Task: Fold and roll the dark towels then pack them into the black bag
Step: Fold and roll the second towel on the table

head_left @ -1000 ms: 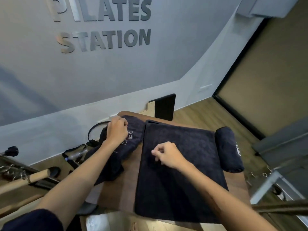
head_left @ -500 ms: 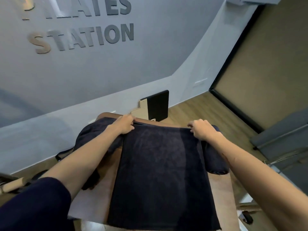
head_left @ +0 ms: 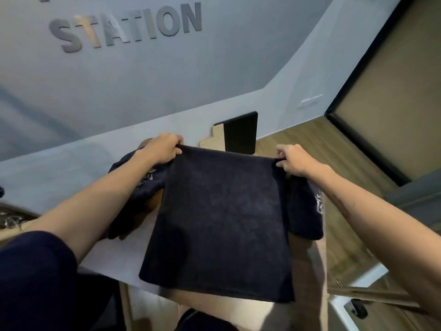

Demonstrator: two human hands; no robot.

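Dark towel (head_left: 222, 223) pinched at both far corners by left hand (head_left: 162, 149) and right hand (head_left: 292, 161). Could fold crooked if one grip slips.

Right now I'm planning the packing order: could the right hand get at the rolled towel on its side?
Probably yes, once freed. The right hand pinches the flat towel's far corner, and the rolled towel lies just below that wrist, partly under the flat towel's edge.
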